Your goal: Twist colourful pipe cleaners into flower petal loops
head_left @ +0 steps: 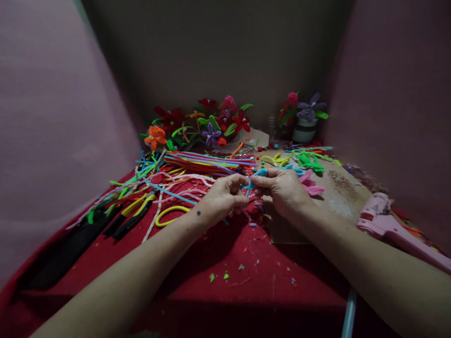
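My left hand [224, 197] and my right hand [284, 188] meet near the middle of the table, fingers pinched around a blue pipe cleaner [259, 174]. It is bent into a small loop, with a short end pointing down between the hands. Part of it is hidden by my fingertips. Just beyond my right hand lie pink pipe cleaner petals [310, 183] and green bent pipe cleaners [309, 160]. To the left of my left hand is a yellow scissors handle [171, 216], and behind it spreads a bundle of straight coloured pipe cleaners [204, 160].
Pliers with yellow and black handles [136, 213] lie at left. A pink glue gun [382, 218] rests at right on the cardboard's [338, 192] far side. Pipe cleaner flowers [211, 134] and a potted purple flower [306, 129] stand at the back. Fuzz scraps dot the red cloth [197, 277].
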`<act>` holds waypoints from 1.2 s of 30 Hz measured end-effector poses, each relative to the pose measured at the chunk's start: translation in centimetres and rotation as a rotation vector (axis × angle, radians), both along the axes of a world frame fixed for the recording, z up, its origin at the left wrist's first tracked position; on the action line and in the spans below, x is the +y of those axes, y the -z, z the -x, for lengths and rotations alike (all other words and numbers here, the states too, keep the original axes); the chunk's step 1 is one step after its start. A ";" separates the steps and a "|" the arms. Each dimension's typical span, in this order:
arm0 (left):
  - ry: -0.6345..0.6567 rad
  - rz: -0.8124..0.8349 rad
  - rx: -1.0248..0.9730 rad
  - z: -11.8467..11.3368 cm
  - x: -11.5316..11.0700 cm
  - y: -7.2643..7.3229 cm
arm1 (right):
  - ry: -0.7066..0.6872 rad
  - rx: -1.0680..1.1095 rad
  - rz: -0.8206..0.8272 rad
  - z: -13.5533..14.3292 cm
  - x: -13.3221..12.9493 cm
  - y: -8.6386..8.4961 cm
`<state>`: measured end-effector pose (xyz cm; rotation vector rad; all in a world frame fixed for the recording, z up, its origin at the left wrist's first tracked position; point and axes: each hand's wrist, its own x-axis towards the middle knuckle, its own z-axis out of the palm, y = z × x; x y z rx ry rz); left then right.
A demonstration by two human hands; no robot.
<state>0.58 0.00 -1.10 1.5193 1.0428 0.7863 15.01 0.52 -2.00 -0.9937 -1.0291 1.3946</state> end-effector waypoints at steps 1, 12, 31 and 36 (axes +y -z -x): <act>0.004 0.008 0.006 0.0 -0.1 -0.1 | -0.006 -0.006 -0.014 0.0 0.1 0.1; 0.011 -0.097 0.065 1.2 1.0 0.2 | -0.041 -0.069 -0.033 -0.2 0.7 0.5; -0.034 -0.203 -0.024 1.8 0.8 -1.2 | -0.258 -0.355 -0.218 0.2 -0.1 0.7; -0.058 -0.077 -0.148 1.6 1.0 -0.4 | -0.371 -0.347 -0.246 0.4 -0.4 0.6</act>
